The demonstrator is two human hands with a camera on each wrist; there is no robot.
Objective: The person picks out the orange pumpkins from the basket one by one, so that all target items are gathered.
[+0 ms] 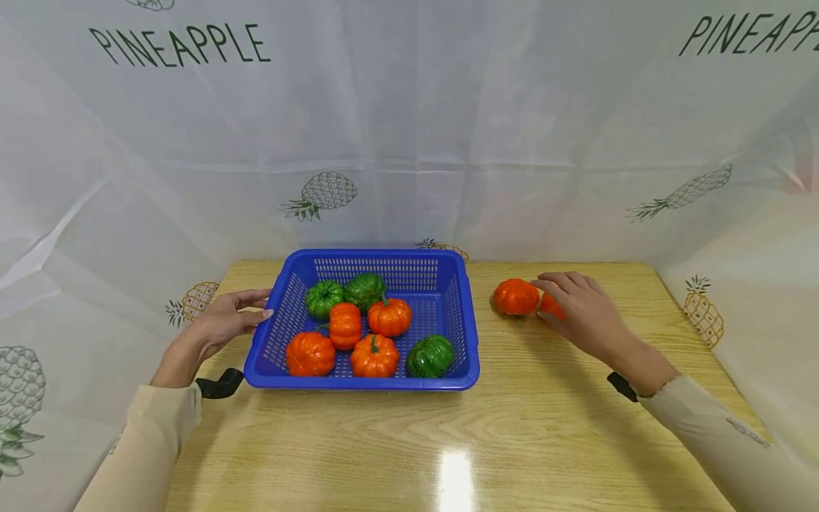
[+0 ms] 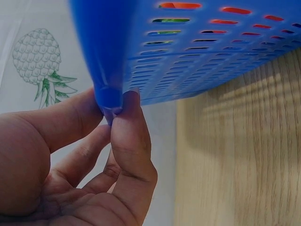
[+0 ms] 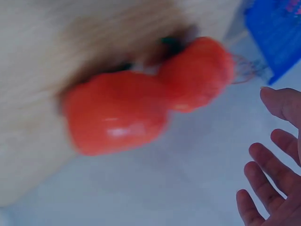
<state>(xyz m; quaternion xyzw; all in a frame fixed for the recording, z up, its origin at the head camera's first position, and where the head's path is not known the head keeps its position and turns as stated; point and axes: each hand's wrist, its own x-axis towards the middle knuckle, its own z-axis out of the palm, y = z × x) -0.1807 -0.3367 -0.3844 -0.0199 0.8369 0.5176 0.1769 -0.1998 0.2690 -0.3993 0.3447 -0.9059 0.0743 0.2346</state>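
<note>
My left hand (image 1: 220, 323) pinches the left rim of a blue perforated plastic basket (image 1: 361, 382). In the left wrist view the thumb and a finger (image 2: 131, 141) grip that rim from both sides. Several glossy orange pumpkins (image 1: 375, 357) and three green pumpkins (image 1: 431, 356) lie in the basket. On the table to its right sit two more orange ones, a nearer-to-basket pumpkin (image 1: 515, 296) and a second pumpkin (image 1: 552, 306) partly covered by my right hand (image 1: 589, 316). The right wrist view shows that hand's fingers spread, holding nothing, apart from both pumpkins.
The basket stands toward the back of a light wooden table (image 1: 358, 441). A white sheet printed with pineapples (image 1: 409, 128) hangs behind the table and along both sides.
</note>
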